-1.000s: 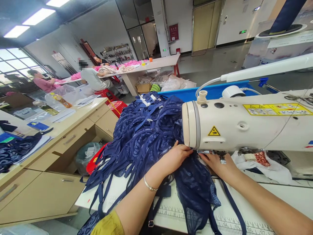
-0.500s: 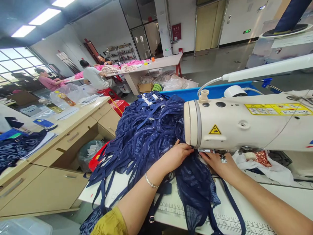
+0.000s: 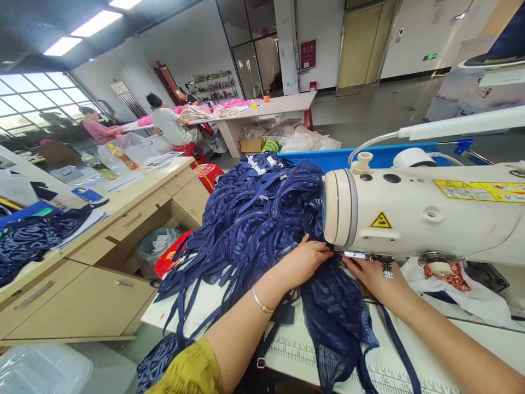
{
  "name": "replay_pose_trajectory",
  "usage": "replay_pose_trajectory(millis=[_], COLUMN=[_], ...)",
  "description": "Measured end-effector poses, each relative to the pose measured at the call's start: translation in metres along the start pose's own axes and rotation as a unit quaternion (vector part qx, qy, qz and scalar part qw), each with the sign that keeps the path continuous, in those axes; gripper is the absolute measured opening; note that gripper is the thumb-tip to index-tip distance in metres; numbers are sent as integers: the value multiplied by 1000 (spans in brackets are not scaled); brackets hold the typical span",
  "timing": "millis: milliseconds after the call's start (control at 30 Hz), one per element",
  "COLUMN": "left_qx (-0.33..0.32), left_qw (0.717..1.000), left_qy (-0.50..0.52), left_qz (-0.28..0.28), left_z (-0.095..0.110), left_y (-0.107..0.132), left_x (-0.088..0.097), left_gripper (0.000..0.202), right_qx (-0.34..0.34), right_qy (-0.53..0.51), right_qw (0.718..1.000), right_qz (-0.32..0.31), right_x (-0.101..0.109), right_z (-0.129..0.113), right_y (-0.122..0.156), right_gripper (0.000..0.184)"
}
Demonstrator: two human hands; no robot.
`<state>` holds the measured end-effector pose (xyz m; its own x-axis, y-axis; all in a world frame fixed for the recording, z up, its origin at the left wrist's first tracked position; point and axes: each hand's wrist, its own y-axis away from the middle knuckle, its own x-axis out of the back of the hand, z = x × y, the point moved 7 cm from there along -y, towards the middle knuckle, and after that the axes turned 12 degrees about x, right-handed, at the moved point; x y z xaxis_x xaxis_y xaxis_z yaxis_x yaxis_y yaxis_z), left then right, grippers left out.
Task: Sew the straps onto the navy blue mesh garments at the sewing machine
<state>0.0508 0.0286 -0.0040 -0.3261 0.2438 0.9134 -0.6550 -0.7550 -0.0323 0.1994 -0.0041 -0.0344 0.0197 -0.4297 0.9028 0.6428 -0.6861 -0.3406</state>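
Note:
A navy mesh garment with lace and straps hangs from beneath the head of a white sewing machine and over the front of its table. My left hand is closed on the garment's cloth just left of the presser area. Across from it, my right hand grips the cloth's right edge beside the needle area. Its fingertips are partly hidden under the machine's metal parts, and the needle does not show. Just behind my left hand lies a large heap of similar navy strapped garments.
A ruler scale is printed along the white machine table. A beige drawer desk with bottles and papers stands at left, a red stool behind it. Several people sit by a long table at the back. A blue tray runs behind the machine.
The whole view has shifted, so things appear slightly further right. Both hands stay at the same place on the garment under the machine, with little visible movement of the cloth.

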Motion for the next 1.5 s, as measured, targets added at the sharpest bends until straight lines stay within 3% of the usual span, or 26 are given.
replay_pose_trajectory(millis=[133, 300, 700, 1033, 1233, 1333, 1500], left_qx=[5, 12, 4, 21, 38, 34, 28], left_qw=[1000, 1000, 1000, 999, 994, 985, 965], left_qy=[0, -15, -13, -28, -104, -167, -260], left_qz=[-3, -7, -2, -15, -7, 1, 19], left_z=[0, 2, 0, 10, 17, 18, 19], left_y=[0, 0, 1, 6, 5, 3, 4], left_x=[1, 3, 0, 10, 9, 8, 12], left_gripper=[34, 32, 33, 34, 34, 34, 34], right_qx=[24, -42, -47, -64, -30, -54, -63], right_qy=[27, -34, -51, -45, -30, -31, -85], right_qw=[999, 999, 997, 995, 999, 998, 993], right_qz=[20, -7, 20, 54, 30, 10, -43], right_x=[-15, -22, -22, -14, 14, 24, 15], right_z=[-3, 5, 5, 7, 1, 0, 2], right_y=[5, 7, 6, 1, -13, -18, -14], right_gripper=[47, 42, 38, 29, 35, 33, 41])
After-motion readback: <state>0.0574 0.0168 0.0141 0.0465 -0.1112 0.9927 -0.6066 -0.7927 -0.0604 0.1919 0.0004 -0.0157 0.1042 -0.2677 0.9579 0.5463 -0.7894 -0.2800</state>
